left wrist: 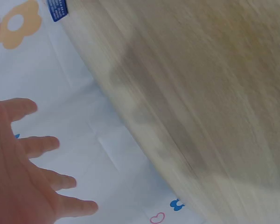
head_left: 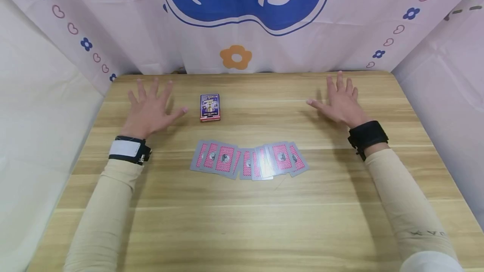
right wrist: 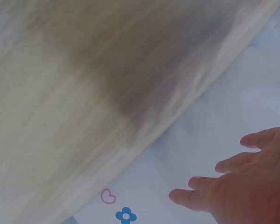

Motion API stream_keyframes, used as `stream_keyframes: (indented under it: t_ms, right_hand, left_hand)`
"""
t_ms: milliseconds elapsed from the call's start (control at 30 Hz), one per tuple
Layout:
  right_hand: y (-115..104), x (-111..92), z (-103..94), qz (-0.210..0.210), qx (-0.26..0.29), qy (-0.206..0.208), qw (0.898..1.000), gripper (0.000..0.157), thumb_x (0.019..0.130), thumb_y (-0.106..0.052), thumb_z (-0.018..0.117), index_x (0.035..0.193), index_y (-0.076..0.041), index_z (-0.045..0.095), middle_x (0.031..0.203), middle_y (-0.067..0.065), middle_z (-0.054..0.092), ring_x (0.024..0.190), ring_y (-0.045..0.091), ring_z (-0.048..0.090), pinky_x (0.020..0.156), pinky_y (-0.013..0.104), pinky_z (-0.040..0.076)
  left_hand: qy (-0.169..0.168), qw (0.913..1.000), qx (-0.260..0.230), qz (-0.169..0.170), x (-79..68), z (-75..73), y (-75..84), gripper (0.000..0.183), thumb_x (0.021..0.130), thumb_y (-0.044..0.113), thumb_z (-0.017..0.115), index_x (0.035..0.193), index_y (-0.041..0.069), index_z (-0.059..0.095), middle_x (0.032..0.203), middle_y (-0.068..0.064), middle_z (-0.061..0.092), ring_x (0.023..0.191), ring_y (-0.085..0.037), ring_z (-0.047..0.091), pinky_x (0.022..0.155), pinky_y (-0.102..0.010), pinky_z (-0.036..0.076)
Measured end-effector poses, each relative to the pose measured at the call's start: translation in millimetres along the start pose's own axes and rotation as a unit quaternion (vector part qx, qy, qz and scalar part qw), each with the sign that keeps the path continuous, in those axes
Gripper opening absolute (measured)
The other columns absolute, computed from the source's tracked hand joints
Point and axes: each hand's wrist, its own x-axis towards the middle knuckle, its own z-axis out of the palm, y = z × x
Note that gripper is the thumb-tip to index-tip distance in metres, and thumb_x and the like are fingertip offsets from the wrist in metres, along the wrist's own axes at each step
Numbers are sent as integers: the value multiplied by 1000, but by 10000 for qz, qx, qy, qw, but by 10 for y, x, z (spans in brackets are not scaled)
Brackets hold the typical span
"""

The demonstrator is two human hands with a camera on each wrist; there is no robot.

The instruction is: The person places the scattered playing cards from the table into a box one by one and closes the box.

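My left hand (head_left: 148, 111) is over the table's far left part, fingers spread and holding nothing. Just right of its thumb lies a blue and red playing card box (head_left: 210, 107). On the far right side my right hand (head_left: 343, 103) is likewise spread and holds nothing. Between the forearms, a loose row of playing cards (head_left: 247, 162) lies with red patterned backs up, several of them overlapping. In the left wrist view the spread left hand (left wrist: 25, 163) shows against the white cloth, and the right wrist view shows the right hand (right wrist: 242, 177) the same way.
The wooden table (head_left: 234, 230) ends at a white cloth backdrop (head_left: 302, 49) with a blue sign, an orange flower, and small hearts and flowers. White cloth (head_left: 34, 108) also hangs at the left side. Both wrists wear black straps (head_left: 367, 135).
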Motion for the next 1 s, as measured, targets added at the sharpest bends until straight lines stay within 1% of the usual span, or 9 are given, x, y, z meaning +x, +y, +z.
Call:
stream_keyframes:
  t_ms: [200,333,467,567,667,733,867,933,1000]
  right_hand:
    - [-12,9,-14,-20,8,-30,10000,105,83,-74,40,148,-7,-10,147,20,-29,125,44,-28,97,72,-10]
    - [-6,4,-11,-17,-8,-97,10000,105,83,-74,39,147,-8,-11,146,18,-31,125,44,-29,97,72,-9]
    - [3,-9,-10,-19,-16,-137,9999,104,84,-74,39,147,-9,-12,147,19,-30,126,46,-26,97,73,-8]
    - [2,-21,-5,-75,12,-147,9999,103,85,-72,39,148,-7,-9,148,23,-27,127,47,-23,97,73,-7]
    - [-5,-36,15,-164,39,-197,9997,102,85,-71,41,149,-4,-4,148,27,-22,129,48,-21,98,73,-4]
    - [-14,-49,29,-215,48,-249,9994,103,85,-71,41,149,-3,-1,149,28,-19,129,49,-19,99,73,-3]
    - [-29,-69,68,-284,50,-259,9992,103,85,-71,42,149,-2,1,150,31,-12,130,53,-11,100,72,0]
    - [-39,-80,90,-311,50,-259,9992,102,85,-70,43,149,-2,3,150,32,-7,130,54,-7,99,73,2]
    - [-54,-95,114,-316,57,-356,9988,102,85,-70,44,149,-1,5,150,33,-4,129,55,-5,99,74,3]
  left_hand:
    - [-46,10000,-59,0,-4,-9,10,89,86,73,36,151,22,1,152,-22,-12,120,-46,-32,88,-79,-11]
    - [-62,9999,-94,33,2,-13,21,87,87,71,35,151,20,4,153,-23,-10,121,-46,-31,90,-78,-10]
    - [-61,9996,-172,211,31,9,61,83,91,67,35,150,13,13,152,-28,1,125,-51,-22,93,-78,-4]
    - [-20,9985,-215,495,71,65,120,76,95,55,41,148,6,20,149,-32,15,129,-55,-6,96,-77,7]
    - [-73,9970,-157,751,110,142,201,68,96,38,49,147,2,20,145,-33,24,129,-55,8,96,-74,18]
    - [-145,9962,-97,855,133,184,265,68,95,29,53,147,2,18,143,-33,26,128,-54,12,96,-72,21]
    - [-112,9942,22,1065,202,227,405,64,93,20,54,147,5,22,141,-31,30,128,-52,18,96,-70,26]
    - [-62,9926,49,1210,240,230,475,63,92,16,55,147,8,24,141,-30,31,127,-51,20,95,-70,28]
    - [-40,9904,112,1377,270,227,539,62,91,10,54,147,12,26,141,-30,31,127,-51,21,94,-70,30]
